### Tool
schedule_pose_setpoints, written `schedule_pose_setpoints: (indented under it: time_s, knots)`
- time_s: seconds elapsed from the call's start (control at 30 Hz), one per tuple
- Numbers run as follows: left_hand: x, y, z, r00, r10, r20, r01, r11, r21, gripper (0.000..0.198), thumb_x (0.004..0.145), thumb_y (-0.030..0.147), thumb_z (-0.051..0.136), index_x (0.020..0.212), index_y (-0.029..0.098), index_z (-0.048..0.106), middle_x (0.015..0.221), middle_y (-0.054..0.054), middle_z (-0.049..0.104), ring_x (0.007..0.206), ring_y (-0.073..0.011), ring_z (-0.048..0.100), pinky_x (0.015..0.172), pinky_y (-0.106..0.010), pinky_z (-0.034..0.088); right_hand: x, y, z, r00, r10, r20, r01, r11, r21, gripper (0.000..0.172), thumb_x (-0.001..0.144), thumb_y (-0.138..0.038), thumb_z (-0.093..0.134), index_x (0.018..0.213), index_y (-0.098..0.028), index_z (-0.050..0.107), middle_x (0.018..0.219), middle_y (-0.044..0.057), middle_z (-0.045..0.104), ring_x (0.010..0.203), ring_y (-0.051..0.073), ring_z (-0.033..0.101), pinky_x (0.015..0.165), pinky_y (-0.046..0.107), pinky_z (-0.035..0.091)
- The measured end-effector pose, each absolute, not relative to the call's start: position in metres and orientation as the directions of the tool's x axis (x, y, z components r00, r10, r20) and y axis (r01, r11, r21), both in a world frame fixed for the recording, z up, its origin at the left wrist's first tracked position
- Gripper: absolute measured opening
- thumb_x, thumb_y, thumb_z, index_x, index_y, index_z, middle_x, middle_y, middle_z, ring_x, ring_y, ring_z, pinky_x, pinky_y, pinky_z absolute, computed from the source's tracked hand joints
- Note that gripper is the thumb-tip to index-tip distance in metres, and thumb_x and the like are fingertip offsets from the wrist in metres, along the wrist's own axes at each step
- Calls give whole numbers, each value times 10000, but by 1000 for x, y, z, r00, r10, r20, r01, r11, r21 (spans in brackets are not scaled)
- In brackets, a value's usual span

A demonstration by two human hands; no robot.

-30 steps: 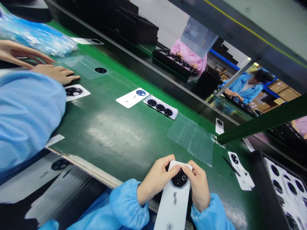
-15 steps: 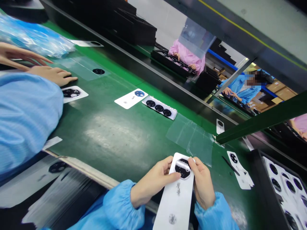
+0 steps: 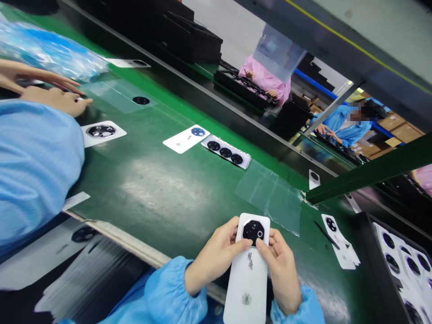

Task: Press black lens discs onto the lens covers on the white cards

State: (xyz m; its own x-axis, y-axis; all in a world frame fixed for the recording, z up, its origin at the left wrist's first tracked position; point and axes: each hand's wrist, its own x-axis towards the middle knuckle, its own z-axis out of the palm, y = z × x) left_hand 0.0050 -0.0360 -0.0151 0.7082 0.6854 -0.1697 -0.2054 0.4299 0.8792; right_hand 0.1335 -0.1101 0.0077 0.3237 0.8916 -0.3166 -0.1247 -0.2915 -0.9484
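Note:
A white phone back cover (image 3: pixel 245 281) with a black camera ring at its upper end is held between both my hands over the bench's front edge. My left hand (image 3: pixel 216 256) grips its left side, thumb pressed just below the camera area. On the opposite side, my right hand (image 3: pixel 280 265) is closed round the edge, its thumb beside the other thumb. Beyond them lie a clear plastic bag (image 3: pixel 270 191) and a strip of black camera lens covers (image 3: pixel 225 152). Another white cover (image 3: pixel 184 140), with a blue camera area, rests left of the strip.
A co-worker's hands and blue sleeve (image 3: pixel 37 157) are at the left, near another cover (image 3: pixel 107 131). At right are a small stack of covers (image 3: pixel 339 247), black tweezers (image 3: pixel 326 234) and a black tray (image 3: pixel 367 252) of covers. A green post (image 3: pixel 364 166) slants across the right.
My right thumb has slid down from the camera area's upper right to just below it. The cover has turned slightly upright. The co-worker's near hand has drawn back left.

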Motion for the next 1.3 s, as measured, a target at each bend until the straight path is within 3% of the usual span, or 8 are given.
schedule_pose_setpoints:
  time_s: [0.23,0.37,0.57,0.8,0.93,1.1,1.3]
  knots:
    - [4,-28,-7,743,632,-220,-196,520,831,252,775,335,587,938,146,561,883,-34,639,807,-167,585,742,-278,436,135,-106,10,326,868,-374,-263,-297,-918,320,752,-426,668,936,-176,591,791,36,679,674,179,621,569,258,454]
    - [8,-25,-8,714,640,-283,-158,541,826,268,751,369,598,890,142,565,784,-21,635,700,-150,588,620,-242,441,136,-101,9,320,842,-434,-386,-302,-871,280,728,-402,693,854,-172,596,697,6,657,587,148,587,529,238,421]
    - [12,-27,-6,725,620,-300,-143,562,815,540,778,653,444,831,125,541,689,-72,653,536,-143,583,524,-271,487,138,-95,4,266,786,-558,-512,-376,-773,322,633,-411,750,602,-165,544,453,-49,515,414,84,442,427,206,318]
    - [15,-28,-11,726,630,-276,-191,571,799,598,745,705,453,829,119,538,596,-61,634,466,-128,562,479,-257,491,142,-93,-3,290,764,-576,-497,-394,-773,353,574,-406,776,548,-155,530,428,-64,474,411,59,391,419,192,281]
    - [12,-27,-8,720,637,-275,-158,537,829,547,778,660,451,854,128,555,680,-55,647,553,-141,587,539,-265,493,140,-93,2,293,787,-543,-486,-367,-793,340,614,-406,765,615,-162,528,489,-56,514,444,65,415,449,189,324]
    - [6,-23,-9,727,645,-236,-160,493,855,350,784,428,574,1000,153,596,915,-44,657,848,-194,613,755,-297,472,141,-98,4,401,837,-372,-256,-288,-923,324,711,-441,701,704,-169,525,613,-28,571,556,100,484,525,209,383]
    - [4,-22,-13,737,638,-223,-192,514,836,336,803,367,548,1056,154,609,969,-54,664,880,-204,601,774,-306,452,144,-99,0,418,860,-294,-107,-275,-956,303,772,-460,638,747,-179,528,626,-30,546,551,101,461,513,213,366]
